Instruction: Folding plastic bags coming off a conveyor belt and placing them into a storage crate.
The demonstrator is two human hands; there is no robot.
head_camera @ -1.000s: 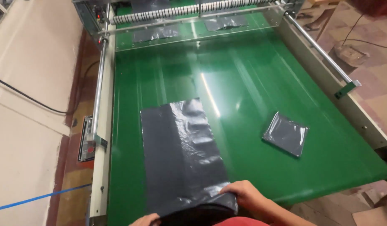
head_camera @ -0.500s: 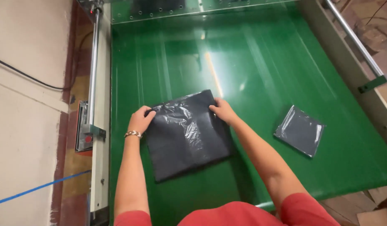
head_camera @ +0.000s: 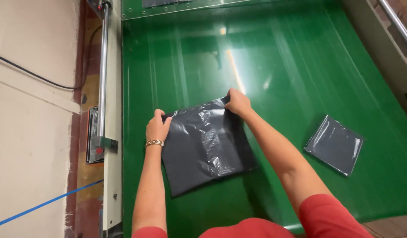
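Dark grey plastic bag [head_camera: 205, 147] lies folded once on the green conveyor belt [head_camera: 300, 66]; left hand [head_camera: 157, 128] and right hand [head_camera: 238, 102] pinch its far corners, a finished folded bag [head_camera: 335, 144] set aside.

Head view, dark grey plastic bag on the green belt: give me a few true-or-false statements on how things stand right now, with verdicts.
1. Both hands grip the far edge of the dark grey plastic bag. True: left hand at one corner, right hand at the other.
2. The bag lies on a green conveyor belt. True.
3. The small folded grey bag lies under the left hand. False: it lies apart, on the right-hand side.
4. The left wrist wears a metal bracelet. True.
5. A blue line crosses the belt. False: it runs over the floor at the left.
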